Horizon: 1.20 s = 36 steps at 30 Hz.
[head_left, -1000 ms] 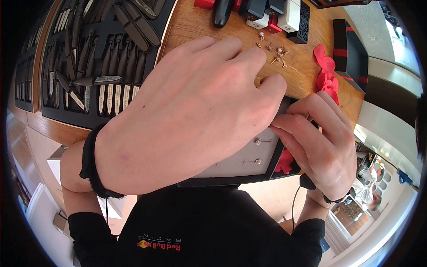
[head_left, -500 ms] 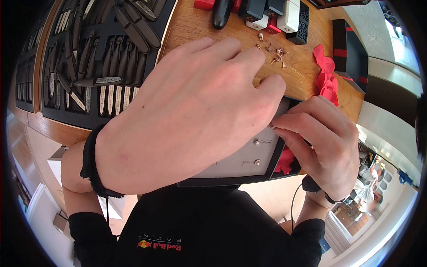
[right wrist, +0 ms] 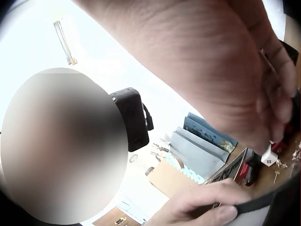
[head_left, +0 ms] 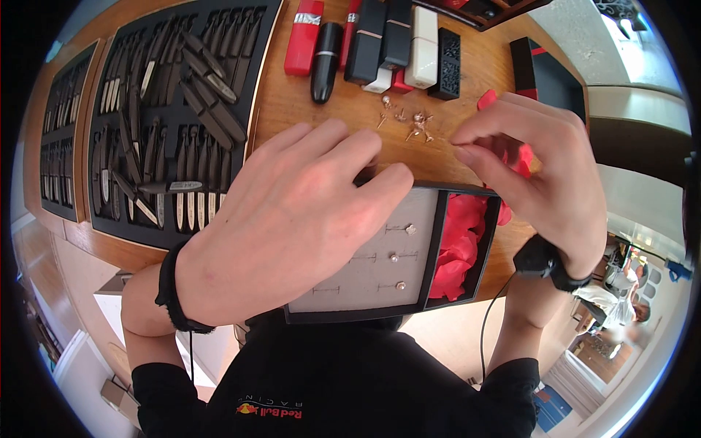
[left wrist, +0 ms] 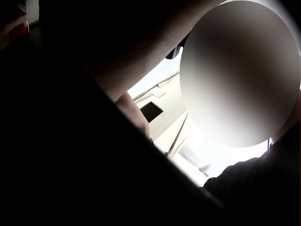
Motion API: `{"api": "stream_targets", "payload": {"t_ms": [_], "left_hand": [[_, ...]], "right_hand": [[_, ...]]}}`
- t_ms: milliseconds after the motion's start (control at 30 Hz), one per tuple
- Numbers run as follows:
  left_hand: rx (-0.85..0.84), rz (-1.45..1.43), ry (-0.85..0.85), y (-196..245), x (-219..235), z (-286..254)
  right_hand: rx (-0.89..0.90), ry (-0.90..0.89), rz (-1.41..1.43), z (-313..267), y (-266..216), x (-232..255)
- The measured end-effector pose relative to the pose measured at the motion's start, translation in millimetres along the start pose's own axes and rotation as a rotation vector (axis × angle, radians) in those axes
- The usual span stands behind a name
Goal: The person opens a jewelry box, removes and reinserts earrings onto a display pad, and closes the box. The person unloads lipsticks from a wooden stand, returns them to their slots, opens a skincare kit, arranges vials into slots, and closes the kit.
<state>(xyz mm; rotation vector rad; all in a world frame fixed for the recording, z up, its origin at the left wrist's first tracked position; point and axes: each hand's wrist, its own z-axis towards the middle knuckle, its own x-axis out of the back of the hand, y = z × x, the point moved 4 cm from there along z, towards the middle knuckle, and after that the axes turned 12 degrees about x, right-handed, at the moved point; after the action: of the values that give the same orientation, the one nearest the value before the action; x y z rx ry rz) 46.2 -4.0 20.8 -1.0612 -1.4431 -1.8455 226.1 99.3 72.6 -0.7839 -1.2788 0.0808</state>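
Note:
My left hand [head_left: 292, 212] lies over the left part of a black box [head_left: 350, 315] with a grey pad [head_left: 350, 288]. In the right wrist view its thumb and a finger [right wrist: 202, 202] pinch the black rim [right wrist: 258, 201]. Three small earrings, one of them [head_left: 401, 285] near the front, sit in the pad's slits. My right hand [head_left: 548, 160] is raised beyond the box, thumb and index tips close together, with nothing visible between them. Loose earrings [head_left: 418, 125] lie on the table to the left of those fingertips. The left wrist view is mostly dark.
Red petals [head_left: 456, 244] fill the box's right compartment. Trays of dark-handled pieces [head_left: 193, 153] stand at the left. Red, black and white cases [head_left: 365, 44] line the table's back, with a black lipstick-like tube [head_left: 325, 62]. An open black box [head_left: 548, 80] stands back right.
My right hand has moved from the pad up and away, towards the loose earrings. A third earring on the pad is now in sight. The whole head view has shifted.

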Motion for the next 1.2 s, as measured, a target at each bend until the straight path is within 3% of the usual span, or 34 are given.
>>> {"api": "stream_targets", "payload": {"t_ms": [133, 233, 333, 667, 833, 967, 1033, 1200], "left_hand": [[-0.005, 0.014, -0.002, 2, -1, 0], [-0.001, 0.006, 0.008, 0, 0, -1], [-0.005, -0.003, 0.013, 1, 0, 0], [-0.001, -0.006, 0.007, 0, 0, 0], [0.024, -0.142, 0.088, 0, 3, 2], [0.069, -0.158, 0.116, 0, 11, 5], [0.065, -0.166, 0.126, -2, 10, 5], [0.048, -0.152, 0.095, -1, 7, 3]], "right_hand": [[0.07, -0.109, -0.004, 13, 25, -5], [0.027, -0.2, -0.031, 17, 33, -13], [0.028, -0.18, 0.091, 18, 36, -19], [0.147, -0.173, -0.009, 19, 40, -21], [0.068, -0.145, 0.283, 21, 36, -14], [0.073, -0.082, 0.301, 22, 31, -14], [0.056, -0.078, 0.117, 21, 33, -15], [0.004, -0.163, 0.016, 17, 38, -25]]}}
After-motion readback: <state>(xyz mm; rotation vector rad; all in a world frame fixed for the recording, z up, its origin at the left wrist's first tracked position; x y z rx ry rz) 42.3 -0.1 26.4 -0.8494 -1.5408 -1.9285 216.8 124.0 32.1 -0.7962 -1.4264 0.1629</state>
